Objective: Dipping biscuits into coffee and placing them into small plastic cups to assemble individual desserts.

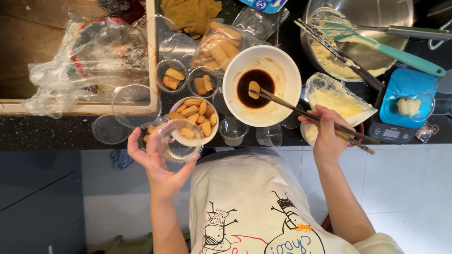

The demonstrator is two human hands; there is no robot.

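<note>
My left hand (157,162) holds a small clear plastic cup (180,140) over the counter's near edge. My right hand (327,136) grips dark chopsticks (301,112) whose tips pinch a biscuit piece (254,89) in the brown liquid of a white bowl (282,77). Just behind the cup sits a small bowl of cut biscuit pieces (194,112). Two clear cups, one (172,76) and another (204,83), each hold a few biscuit pieces.
A bag of whole biscuits (220,44), a piping bag of cream (335,99), a steel mixing bowl (376,14) with whisk and teal spatula (400,54), a kitchen scale (402,106) bearing a cup, empty cups (233,130), lids (133,104) and crumpled plastic (84,61) crowd the dark counter.
</note>
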